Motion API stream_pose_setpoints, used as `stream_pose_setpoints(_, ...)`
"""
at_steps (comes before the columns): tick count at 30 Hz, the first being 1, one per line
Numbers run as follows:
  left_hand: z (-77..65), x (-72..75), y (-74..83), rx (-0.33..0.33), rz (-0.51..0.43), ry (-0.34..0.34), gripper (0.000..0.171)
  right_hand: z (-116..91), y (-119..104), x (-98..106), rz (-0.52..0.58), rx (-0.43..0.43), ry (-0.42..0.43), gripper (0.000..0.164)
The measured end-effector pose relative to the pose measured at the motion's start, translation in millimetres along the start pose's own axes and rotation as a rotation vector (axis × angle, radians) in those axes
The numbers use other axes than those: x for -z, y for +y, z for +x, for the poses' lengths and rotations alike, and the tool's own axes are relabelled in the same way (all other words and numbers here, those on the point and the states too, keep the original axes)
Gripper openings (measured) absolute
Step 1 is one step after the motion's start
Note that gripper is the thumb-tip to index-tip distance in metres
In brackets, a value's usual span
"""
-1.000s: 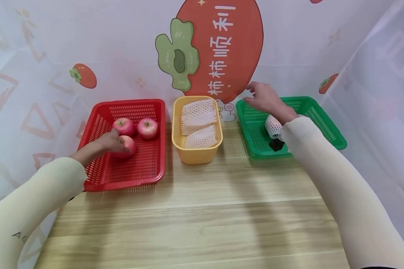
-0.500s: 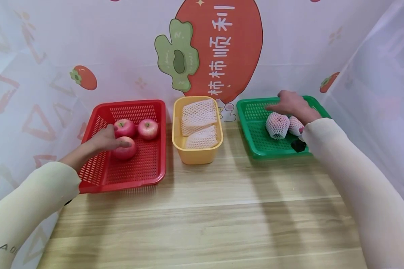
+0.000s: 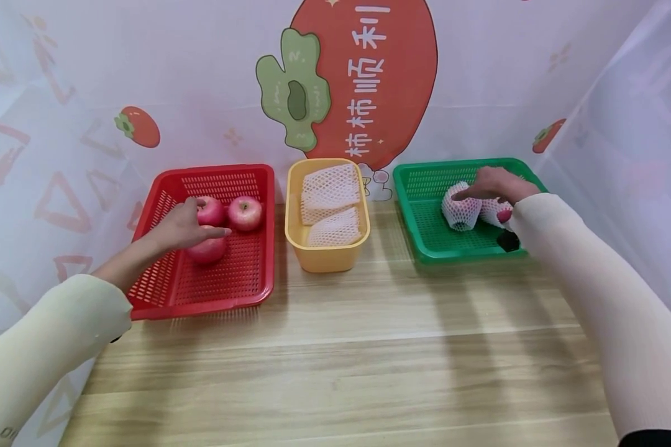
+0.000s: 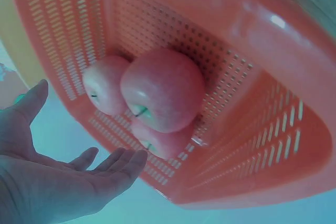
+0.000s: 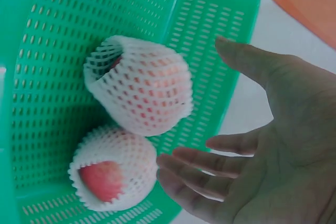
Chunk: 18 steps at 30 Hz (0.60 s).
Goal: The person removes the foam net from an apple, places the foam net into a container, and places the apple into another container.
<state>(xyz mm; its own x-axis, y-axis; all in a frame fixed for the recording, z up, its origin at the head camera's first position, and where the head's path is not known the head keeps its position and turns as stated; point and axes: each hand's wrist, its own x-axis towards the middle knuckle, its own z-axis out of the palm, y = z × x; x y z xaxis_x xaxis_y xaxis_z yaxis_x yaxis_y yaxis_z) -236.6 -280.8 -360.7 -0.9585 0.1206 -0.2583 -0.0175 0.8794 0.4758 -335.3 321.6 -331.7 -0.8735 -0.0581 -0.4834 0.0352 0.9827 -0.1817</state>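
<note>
In the head view my left hand (image 3: 180, 228) is over the red basket (image 3: 222, 287), fingers spread above the apples. The left wrist view shows it apart from them, the nearest apple (image 4: 165, 93) touching two others, one of them an apple (image 4: 104, 86) at the left. At the right, my right hand (image 3: 496, 184) hovers over the green basket (image 3: 424, 226). Its fingers are extended and hold nothing. Two apples in white foam nets lie in that basket: one netted apple (image 5: 155, 90) is mostly covered, the other netted apple (image 5: 131, 177) shows red skin at its opening.
Between the baskets stands a yellow bin (image 3: 327, 259) holding white foam nets (image 3: 331, 194). All three containers are on a wooden table (image 3: 335, 372). A printed curtain (image 3: 201, 74) closes the back and the sides.
My right hand has moved right and lower over the green basket, uncovering the netted apples. My left hand has stayed over the red basket, shifting slightly, its thumb spreading outward.
</note>
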Motion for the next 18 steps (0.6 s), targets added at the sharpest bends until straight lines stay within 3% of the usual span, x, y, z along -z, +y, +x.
stream_pose_setpoints(6, -9.3, -1.8, 11.9, -0.043, -0.039, 0.011, 0.096, 2.9, 8.5, -6.5, 0.054, -0.029, -0.084, 0.08)
stream_pose_setpoints(13, -15.0, -7.1, 18.4, -0.116, -0.097, 0.056, 0.074, 11.9, 13.1, -19.1, 0.074, -0.015, 0.002, 0.06)
stream_pose_setpoints(18, -19.4, -11.4, 18.9, -0.149, -0.118, 0.057, 0.076, 19.6, 14.3, -30.0, 0.078, 0.007, 0.035, 0.063)
